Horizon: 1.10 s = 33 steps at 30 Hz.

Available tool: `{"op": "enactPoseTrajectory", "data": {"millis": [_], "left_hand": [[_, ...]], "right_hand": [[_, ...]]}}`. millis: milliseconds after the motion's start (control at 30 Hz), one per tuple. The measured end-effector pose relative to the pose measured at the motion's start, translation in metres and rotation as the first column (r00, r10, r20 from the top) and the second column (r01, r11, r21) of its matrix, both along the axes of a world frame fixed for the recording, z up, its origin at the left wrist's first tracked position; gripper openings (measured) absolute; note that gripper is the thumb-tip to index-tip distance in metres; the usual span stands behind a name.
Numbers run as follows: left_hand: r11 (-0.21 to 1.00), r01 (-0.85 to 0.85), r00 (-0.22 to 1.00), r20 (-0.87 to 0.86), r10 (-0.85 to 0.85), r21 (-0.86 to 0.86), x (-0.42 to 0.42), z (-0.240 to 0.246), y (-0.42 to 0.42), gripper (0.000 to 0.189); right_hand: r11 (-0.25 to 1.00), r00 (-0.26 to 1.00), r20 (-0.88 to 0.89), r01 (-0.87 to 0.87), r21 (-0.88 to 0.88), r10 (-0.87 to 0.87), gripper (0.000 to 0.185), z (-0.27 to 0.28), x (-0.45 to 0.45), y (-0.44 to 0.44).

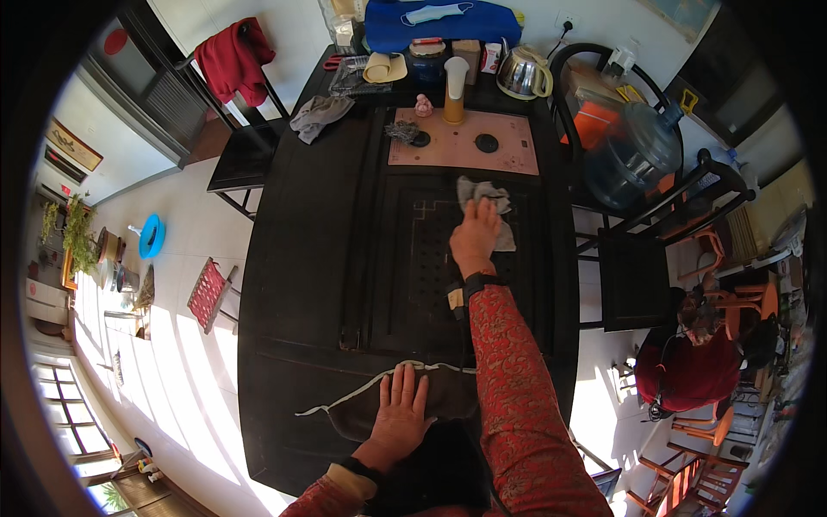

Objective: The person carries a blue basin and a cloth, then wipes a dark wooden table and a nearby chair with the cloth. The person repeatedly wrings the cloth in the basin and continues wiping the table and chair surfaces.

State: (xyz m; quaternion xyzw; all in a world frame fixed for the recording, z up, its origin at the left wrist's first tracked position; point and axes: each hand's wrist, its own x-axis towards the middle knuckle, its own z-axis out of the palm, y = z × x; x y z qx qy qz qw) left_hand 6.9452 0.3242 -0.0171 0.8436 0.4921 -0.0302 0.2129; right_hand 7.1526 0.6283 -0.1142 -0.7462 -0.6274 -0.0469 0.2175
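Observation:
My right hand (477, 238) reaches forward over a dark wooden tea table (297, 258) and holds a crumpled grey cloth (483, 191) against its recessed panel. Part of that cloth is hidden beneath the hand. Nearer to me, my left hand (402, 408) lies flat with fingers apart on a dark brown piece of fabric (352, 413) with a pale cord along its edge. The fabric's right end is covered by my right sleeve. Both wrists carry black straps, and the right one has a small device on it.
At the far end sit a pink tea-stove panel (462, 158), a wire scrubber (402, 132), a pink figurine (423, 105), a water dispenser (455, 90), a kettle (521, 72) and another cloth (321, 117). Chairs flank the table; one (633, 278) stands right. A person (691, 368) is at right.

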Motion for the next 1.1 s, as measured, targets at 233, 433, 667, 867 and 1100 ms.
{"op": "enactPoseTrajectory", "data": {"millis": [233, 433, 667, 867, 1100], "left_hand": [[1.0, 0.01, 1.0, 0.004, -0.01, 0.012, 0.001, 0.004, 0.0, 0.085], [1.0, 0.007, 1.0, -0.025, -0.007, 0.019, 0.001, 0.003, -0.001, 0.086], [0.999, 0.004, 1.0, -0.007, -0.004, 0.033, 0.0, -0.001, -0.003, 0.087], [0.998, 0.007, 1.0, 0.005, -0.007, 0.068, -0.001, -0.008, -0.005, 0.09], [1.0, 0.007, 1.0, -0.01, -0.007, 0.031, 0.0, -0.008, -0.005, 0.088]], "right_hand": [[0.755, 0.76, 0.014, -0.643, -0.131, 0.649, 0.046, 0.006, 0.027, -0.092], [0.995, 0.994, 0.054, -0.091, -0.035, 0.093, 0.049, -0.002, 0.012, -0.069], [0.657, 0.687, -0.19, -0.726, -0.203, 0.701, 0.038, 0.026, 0.042, -0.166], [0.952, 0.952, -0.052, -0.304, -0.036, 0.302, 0.043, 0.015, 0.008, -0.149], [0.683, 0.682, -0.305, -0.72, -0.122, 0.665, 0.036, 0.038, 0.011, -0.196]]}}
